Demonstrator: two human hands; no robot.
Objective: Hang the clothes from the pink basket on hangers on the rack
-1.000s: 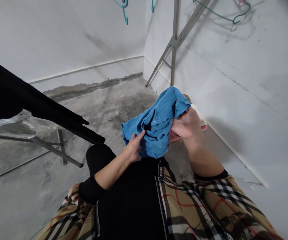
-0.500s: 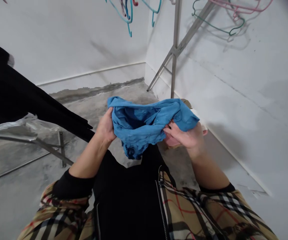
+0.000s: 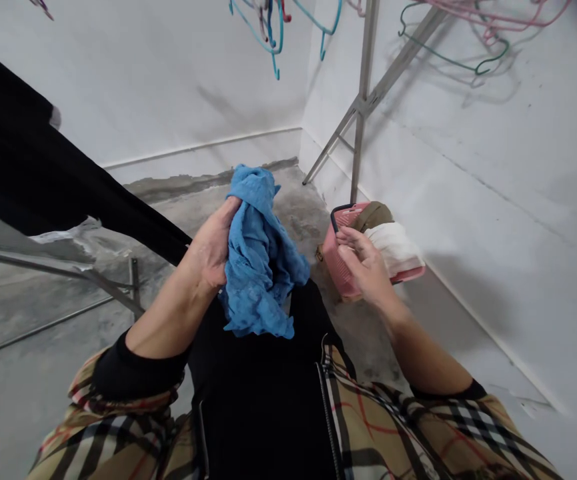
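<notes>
**Soft blue cloth bunched in your left hand**

Your left hand is closed around the crumpled cloth, with a gathered tuft rising above your fist and the rest hanging over your black-clad lap. The cloth looks thin, light and limp, so it will likely slump wherever it is unsupported; the gathered tuft or a firm fold seems the surest place to take hold.

Your right hand is apart from the cloth, its fingers lightly curled against the edge of a pink plastic basket. You cannot tell from this view whether they are gripping it. A white cloth and an olive fabric item lie in the basket.

Beyond your hands, a long black garment stretches across the left of the view, and a metal drying rack stands against the white wall. Teal plastic hangers hang above the stained concrete floor. Your beige check sleeve shows below, but you can read no label or writing anywhere.
</notes>
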